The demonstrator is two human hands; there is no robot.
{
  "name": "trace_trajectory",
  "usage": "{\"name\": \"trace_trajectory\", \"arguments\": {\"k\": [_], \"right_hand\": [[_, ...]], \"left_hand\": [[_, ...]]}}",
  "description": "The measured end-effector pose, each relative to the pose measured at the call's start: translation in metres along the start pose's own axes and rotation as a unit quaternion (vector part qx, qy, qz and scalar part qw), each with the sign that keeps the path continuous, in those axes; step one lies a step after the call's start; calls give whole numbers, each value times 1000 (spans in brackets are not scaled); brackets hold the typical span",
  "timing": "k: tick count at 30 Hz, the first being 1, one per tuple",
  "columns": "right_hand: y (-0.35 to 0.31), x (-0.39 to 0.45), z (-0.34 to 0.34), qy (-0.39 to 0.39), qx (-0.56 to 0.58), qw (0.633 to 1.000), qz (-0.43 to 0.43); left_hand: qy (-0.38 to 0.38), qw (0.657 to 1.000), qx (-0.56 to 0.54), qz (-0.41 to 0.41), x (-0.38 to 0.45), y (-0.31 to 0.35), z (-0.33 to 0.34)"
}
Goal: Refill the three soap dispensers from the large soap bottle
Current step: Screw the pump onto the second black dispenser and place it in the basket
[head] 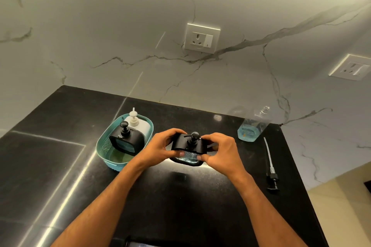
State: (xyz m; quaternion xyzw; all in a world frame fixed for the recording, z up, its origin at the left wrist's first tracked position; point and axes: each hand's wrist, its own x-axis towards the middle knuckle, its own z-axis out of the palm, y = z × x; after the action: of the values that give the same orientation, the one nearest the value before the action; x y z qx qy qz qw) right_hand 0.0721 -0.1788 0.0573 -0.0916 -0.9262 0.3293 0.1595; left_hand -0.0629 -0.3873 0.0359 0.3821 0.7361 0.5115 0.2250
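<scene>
1. Left hand [160, 146] and right hand [218, 147] each hold in a curled grip the black pump soap dispenser [189, 149], blue liquid inside, right of the teal perforated basket [104, 146]
2. The basket holds a black dispenser [125, 140] and a white dispenser [138, 124]
3. Far right of the basket, the clear uncapped bottle [254, 124] has little blue soap

The counter [60, 166] is glossy black stone, polished enough to mirror streaks of light. Behind it the wall [100, 36] looks like smooth white marble with grey veins. On the counter, the basket [104, 152] is teal plastic with perforated sides. The dispenser [188, 147] right of the basket has a matt black plastic shell and a clear window. Further right, the large bottle [254, 124] is transparent plastic.
</scene>
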Motion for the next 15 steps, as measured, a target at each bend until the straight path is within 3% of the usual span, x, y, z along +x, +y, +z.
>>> {"name": "trace_trajectory", "arguments": {"k": [15], "right_hand": [[-97,38,58,20,76,991,-107]], "left_hand": [[144,988,-42,22,-66,0,-105]]}}
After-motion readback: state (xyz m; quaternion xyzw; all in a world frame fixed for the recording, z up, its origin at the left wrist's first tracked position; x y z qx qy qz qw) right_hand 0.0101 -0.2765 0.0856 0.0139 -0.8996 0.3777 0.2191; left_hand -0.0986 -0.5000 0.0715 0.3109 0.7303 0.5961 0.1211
